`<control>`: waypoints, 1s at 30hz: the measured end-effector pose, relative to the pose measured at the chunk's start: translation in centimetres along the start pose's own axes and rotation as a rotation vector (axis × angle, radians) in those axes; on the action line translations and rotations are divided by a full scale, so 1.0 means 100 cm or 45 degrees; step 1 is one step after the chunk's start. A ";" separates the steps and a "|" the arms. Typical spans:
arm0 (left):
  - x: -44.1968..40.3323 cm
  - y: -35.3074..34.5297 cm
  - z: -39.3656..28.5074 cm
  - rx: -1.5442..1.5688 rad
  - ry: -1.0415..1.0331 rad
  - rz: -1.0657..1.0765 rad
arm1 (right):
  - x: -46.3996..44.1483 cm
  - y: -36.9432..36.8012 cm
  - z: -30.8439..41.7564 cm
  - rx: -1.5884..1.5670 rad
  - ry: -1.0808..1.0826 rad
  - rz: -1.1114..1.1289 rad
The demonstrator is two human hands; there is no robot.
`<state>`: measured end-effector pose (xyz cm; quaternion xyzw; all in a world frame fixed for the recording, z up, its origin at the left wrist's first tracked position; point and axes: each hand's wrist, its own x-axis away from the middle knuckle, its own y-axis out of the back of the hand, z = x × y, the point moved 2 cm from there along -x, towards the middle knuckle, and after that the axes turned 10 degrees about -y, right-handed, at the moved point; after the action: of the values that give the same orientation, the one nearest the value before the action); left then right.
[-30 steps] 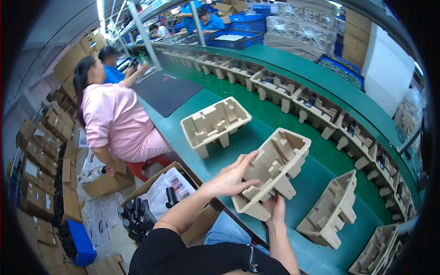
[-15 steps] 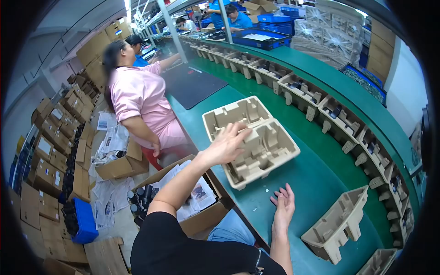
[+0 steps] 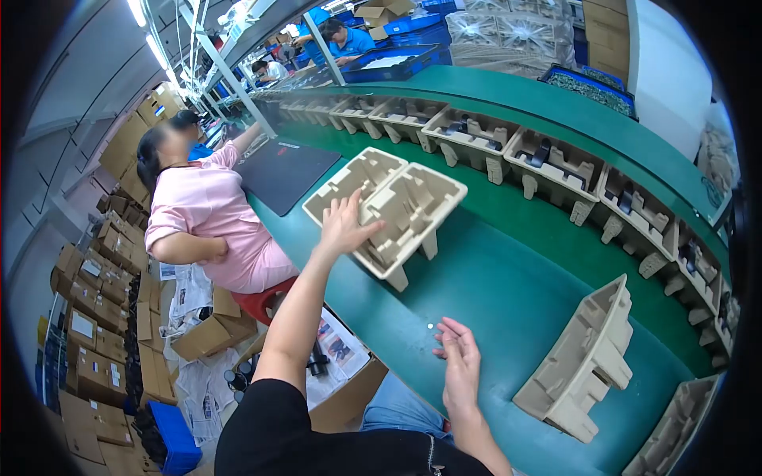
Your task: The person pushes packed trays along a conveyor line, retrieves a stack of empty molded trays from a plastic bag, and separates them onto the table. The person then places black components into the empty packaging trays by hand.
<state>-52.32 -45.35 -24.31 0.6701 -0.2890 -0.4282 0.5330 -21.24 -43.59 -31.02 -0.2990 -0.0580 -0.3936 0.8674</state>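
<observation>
A beige moulded pulp tray (image 3: 448, 190) sits over the green bench, with two adjoining hollow sections; I cannot tell whether it is one piece or two touching. My left hand (image 3: 347, 228) reaches into it, thumb and fingers on either side of the middle wall, gripping it there. My right hand (image 3: 460, 361) rests near the bench's front edge, palm turned up, fingers loosely apart and holding nothing. A small white round bit (image 3: 431, 325) lies just beyond its fingertips. Farther right, another pulp tray (image 3: 575, 357) stands tilted on its side.
Pulp trays with dark parts (image 3: 552, 159) line the green conveyor (image 3: 508, 202). A black mat (image 3: 290, 174) lies at the left, near a seated person in pink (image 3: 206, 198). Below the bench edge is an open carton (image 3: 349, 397) with printed paper. Another tray (image 3: 675, 428) is at lower right.
My left hand and the pulp tray have moved farther away along the bench, toward the mat. The view has turned to the right. My right hand stays near the front edge.
</observation>
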 end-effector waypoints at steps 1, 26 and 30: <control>-0.002 -0.003 -0.002 -0.008 0.002 0.006 | 0.003 -0.002 -0.001 -0.007 -0.006 0.004; 0.137 -0.019 -0.310 1.656 -1.289 0.527 | 0.027 -0.032 -0.022 1.151 0.205 0.856; 0.143 -0.032 -0.317 1.576 -1.346 0.413 | 0.028 -0.037 -0.027 1.153 0.193 0.924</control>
<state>-17.93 -41.76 -29.13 0.5027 -0.7778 -0.3679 -0.0831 -22.31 -48.82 -30.56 0.1296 -0.0521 -0.0276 0.9898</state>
